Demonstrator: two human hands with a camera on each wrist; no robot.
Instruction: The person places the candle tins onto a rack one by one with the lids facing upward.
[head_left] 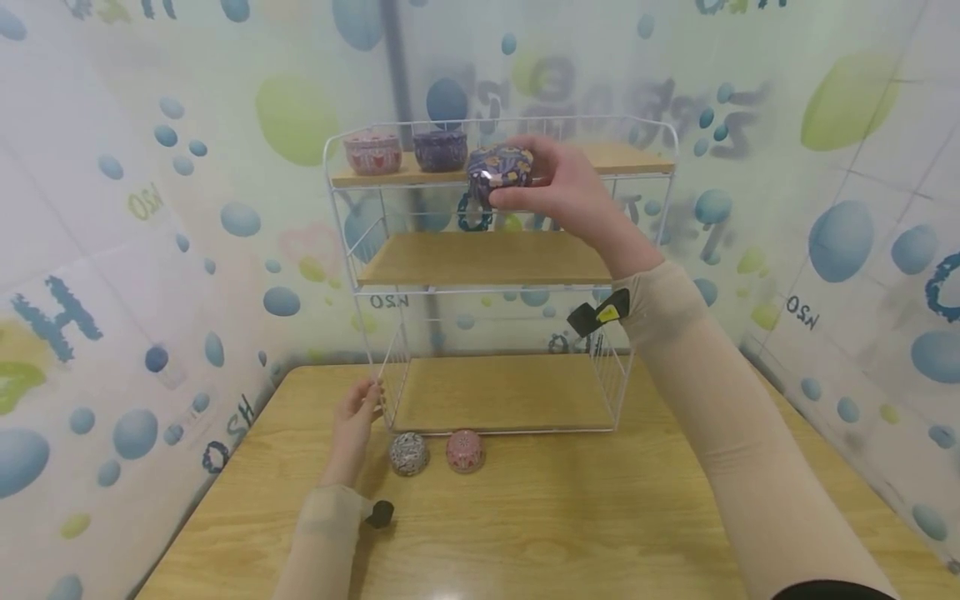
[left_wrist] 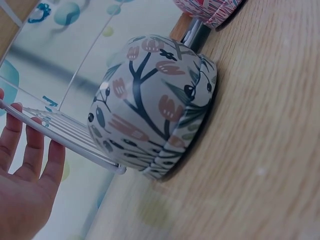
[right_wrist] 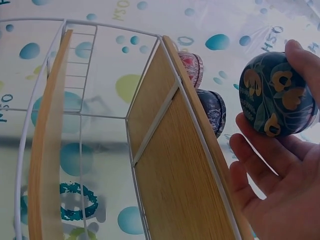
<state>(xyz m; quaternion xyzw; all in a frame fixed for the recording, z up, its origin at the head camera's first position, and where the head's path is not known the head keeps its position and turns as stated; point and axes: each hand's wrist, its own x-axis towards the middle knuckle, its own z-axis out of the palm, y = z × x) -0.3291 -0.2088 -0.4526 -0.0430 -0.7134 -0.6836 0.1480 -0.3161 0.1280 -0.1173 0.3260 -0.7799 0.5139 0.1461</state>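
Note:
In the head view my right hand holds a dark blue round tin with yellow flowers in front of the top shelf. The right wrist view shows this flowered tin between thumb and fingers, apart from the shelf board. Low on the left, my left hand grips the white wire side of the rack; in the left wrist view its fingertips lie at the wire. Beside that hand, a white tin with a floral pattern rests dome-up on the table, and a pink tin sits right of it.
On the top shelf, a pink tin and a navy tin stand side by side at the left. Below are a middle shelf and a bottom shelf. The rack stands on a wooden table before a patterned curtain.

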